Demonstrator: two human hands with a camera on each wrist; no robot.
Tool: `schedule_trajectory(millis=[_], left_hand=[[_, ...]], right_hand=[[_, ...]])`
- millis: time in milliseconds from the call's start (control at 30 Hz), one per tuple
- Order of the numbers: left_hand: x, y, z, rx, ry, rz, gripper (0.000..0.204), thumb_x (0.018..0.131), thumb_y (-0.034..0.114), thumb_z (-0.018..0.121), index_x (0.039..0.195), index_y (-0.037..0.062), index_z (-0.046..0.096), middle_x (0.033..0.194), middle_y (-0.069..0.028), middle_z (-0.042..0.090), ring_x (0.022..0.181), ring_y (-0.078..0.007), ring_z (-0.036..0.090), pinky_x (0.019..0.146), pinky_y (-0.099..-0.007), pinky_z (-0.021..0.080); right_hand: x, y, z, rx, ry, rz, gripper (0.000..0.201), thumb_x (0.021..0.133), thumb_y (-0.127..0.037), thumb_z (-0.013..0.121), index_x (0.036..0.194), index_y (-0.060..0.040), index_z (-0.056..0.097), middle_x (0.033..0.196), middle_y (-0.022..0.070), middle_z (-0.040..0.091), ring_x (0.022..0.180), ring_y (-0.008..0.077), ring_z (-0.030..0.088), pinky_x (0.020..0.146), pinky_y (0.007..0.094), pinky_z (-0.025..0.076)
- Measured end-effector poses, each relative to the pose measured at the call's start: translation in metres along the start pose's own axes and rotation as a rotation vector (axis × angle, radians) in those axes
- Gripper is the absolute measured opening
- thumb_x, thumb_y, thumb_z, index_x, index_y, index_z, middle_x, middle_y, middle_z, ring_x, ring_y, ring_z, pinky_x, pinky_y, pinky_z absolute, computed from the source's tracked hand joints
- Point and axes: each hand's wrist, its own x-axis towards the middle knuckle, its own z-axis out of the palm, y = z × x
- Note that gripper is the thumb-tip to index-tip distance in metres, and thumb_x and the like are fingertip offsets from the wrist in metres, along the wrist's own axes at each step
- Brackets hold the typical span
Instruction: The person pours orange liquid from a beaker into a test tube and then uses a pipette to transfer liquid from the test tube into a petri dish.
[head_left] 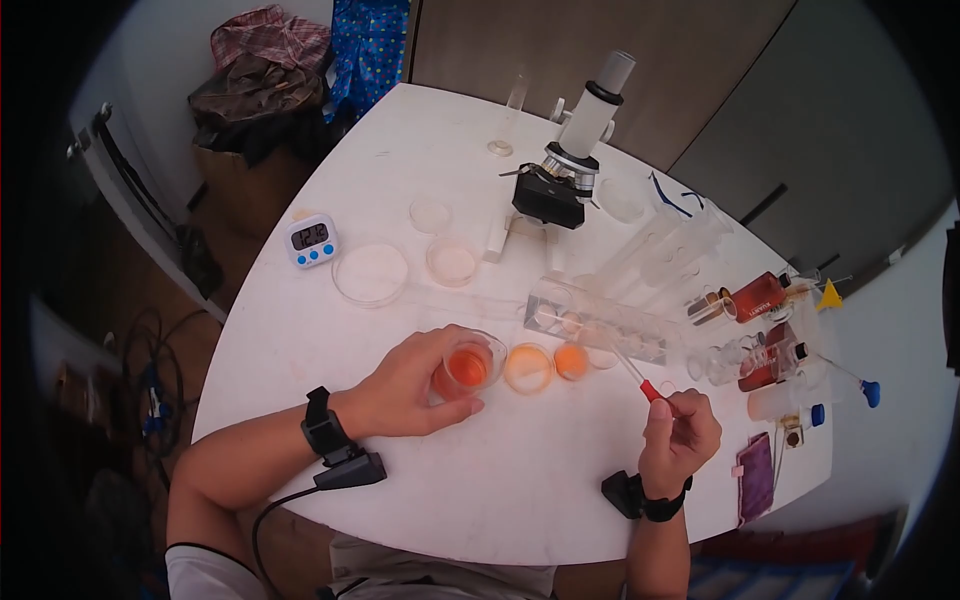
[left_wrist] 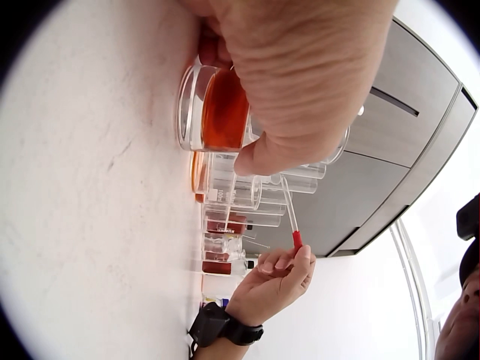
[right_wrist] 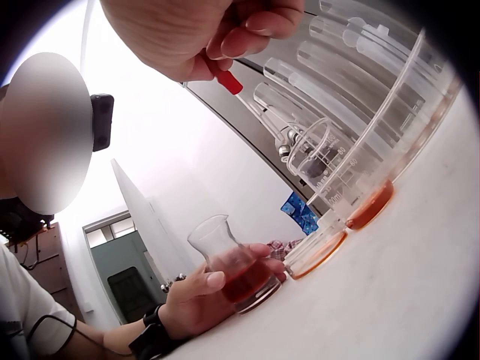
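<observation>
My left hand (head_left: 400, 388) grips a waisted glass flask (head_left: 468, 372) with a spout, its base at the tabletop; orange-red liquid (right_wrist: 247, 283) fills its lower part. Between the thumb and fingers of my right hand (head_left: 682, 432), a glass dropper (left_wrist: 290, 206) is pinched by its red rubber bulb (head_left: 650, 390). The dropper's tip points forward and left, above the table near the tube rack. Just right of the flask lies a shallow glass dish (head_left: 528, 369) with orange liquid. Beside that dish stands a small graduated beaker (head_left: 571, 362), also with some orange liquid.
Behind the dishes runs a clear rack (head_left: 640, 342), and a microscope (head_left: 570, 150) stands farther back. Petri dishes (head_left: 370, 274) and a timer (head_left: 312, 241) lie at left. Brown-red bottles (head_left: 760, 297), glassware and a purple cloth (head_left: 757, 478) crowd the right side.
</observation>
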Motion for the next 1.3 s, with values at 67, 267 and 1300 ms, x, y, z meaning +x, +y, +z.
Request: schedule_trajectory(millis=[67,267,1300], left_hand=[[-0.002,-0.001,0.001,0.019,0.001,0.018,0.055,0.086,0.017,0.082,0.133,0.0039,0.057,0.128,-0.0126,0.066,0.118,-0.0274,0.065,0.106,-0.0388,0.048],[-0.002,-0.001,-0.001,0.025,0.005,0.009,0.056,0.086,0.018,0.083,0.134,0.0041,0.057,0.129,-0.0130,0.065,0.120,-0.0282,0.064,0.107,-0.0393,0.047],[-0.008,-0.011,-0.012,-0.269,0.338,-0.162,0.020,0.069,-0.015,0.035,0.063,-0.0037,0.050,0.073,-0.0121,0.061,0.076,-0.0198,0.062,0.072,-0.0313,0.050]], right_hand=[[-0.001,-0.004,0.002,0.006,-0.003,-0.039,0.014,0.087,0.003,0.073,0.080,-0.0003,0.061,0.064,0.0057,0.061,0.054,0.0138,0.053,0.057,0.0262,0.039],[0.008,-0.015,0.009,0.024,-0.275,-0.130,0.014,0.082,0.002,0.079,0.081,-0.0006,0.065,0.065,0.0047,0.062,0.051,0.0106,0.055,0.050,0.0245,0.041],[0.007,-0.013,0.024,-0.103,-0.390,0.057,0.014,0.088,-0.004,0.081,0.084,-0.0019,0.067,0.063,0.0024,0.063,0.051,0.0087,0.054,0.048,0.0233,0.040]])
